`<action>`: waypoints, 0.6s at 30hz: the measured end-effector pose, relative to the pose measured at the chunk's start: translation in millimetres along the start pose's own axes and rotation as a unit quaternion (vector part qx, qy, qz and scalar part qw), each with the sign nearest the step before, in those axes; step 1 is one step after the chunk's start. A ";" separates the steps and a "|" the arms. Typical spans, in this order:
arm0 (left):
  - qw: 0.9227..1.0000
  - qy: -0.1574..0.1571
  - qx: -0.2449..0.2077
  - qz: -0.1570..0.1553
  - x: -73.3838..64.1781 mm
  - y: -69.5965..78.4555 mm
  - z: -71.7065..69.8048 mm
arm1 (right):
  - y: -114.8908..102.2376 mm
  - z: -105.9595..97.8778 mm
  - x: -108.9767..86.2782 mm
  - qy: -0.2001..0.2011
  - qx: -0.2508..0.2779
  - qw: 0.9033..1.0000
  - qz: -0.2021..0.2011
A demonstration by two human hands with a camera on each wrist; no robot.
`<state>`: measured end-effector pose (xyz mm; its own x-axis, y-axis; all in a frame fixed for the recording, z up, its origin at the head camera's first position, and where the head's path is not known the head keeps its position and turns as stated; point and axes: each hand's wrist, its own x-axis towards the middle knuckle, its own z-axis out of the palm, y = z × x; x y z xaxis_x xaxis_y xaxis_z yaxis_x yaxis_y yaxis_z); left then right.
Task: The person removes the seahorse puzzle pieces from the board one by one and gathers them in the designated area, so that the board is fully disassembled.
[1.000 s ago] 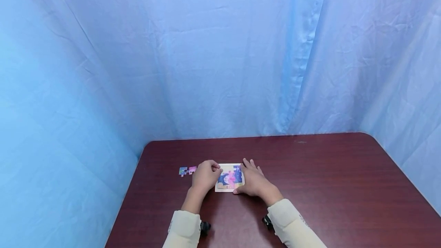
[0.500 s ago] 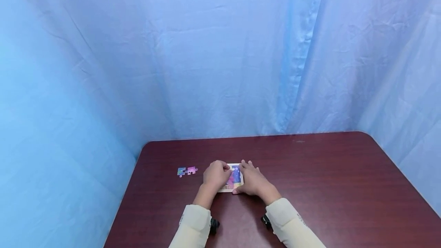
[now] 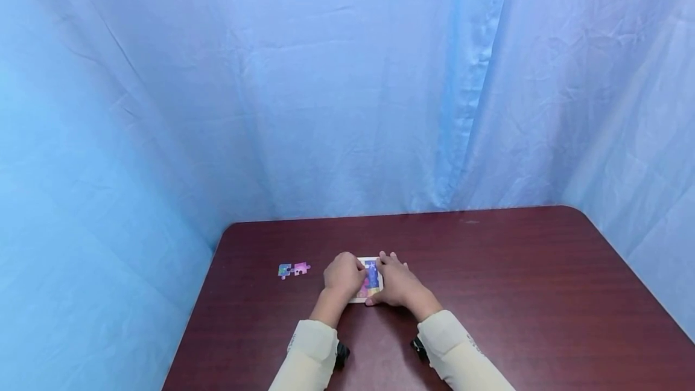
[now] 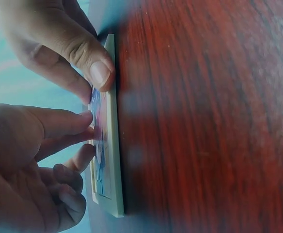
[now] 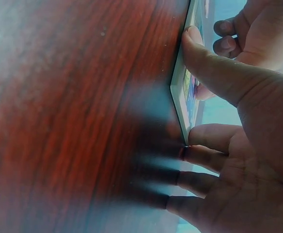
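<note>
Lower centre of the head view, I'd edge-grip the white-rimmed rectangular puzzle board [image 4: 114, 160], likely light, stiff; right hand [image 3: 400, 283] spread-fingered; left hand [image 3: 344, 274] pinching? I can't tell.

head view facing forward and down, wrist views close, sharing puzzle [image 3: 373, 279]
</note>
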<state>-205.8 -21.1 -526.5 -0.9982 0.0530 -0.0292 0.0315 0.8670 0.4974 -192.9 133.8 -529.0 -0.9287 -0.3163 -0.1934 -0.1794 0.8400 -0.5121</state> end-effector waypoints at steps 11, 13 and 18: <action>1.000 0.009 0.011 -0.001 3.4 4.1 2.9 | 0.5 1.1 0.8 0.008 -0.011 1.000 -0.001; 1.000 0.012 0.010 -0.004 4.1 4.2 3.9 | 0.0 1.0 0.1 0.008 -0.010 1.000 -0.003; 1.000 0.018 -0.001 -0.011 6.2 4.7 5.3 | -1.0 0.5 -1.9 0.013 -0.001 1.000 -0.005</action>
<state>-211.5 -14.0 -529.0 -0.9998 0.0159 -0.0091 0.0093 0.8670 0.4982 -190.8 133.3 -528.5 -0.9348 -0.3138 -0.1662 -0.1899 0.8373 -0.5127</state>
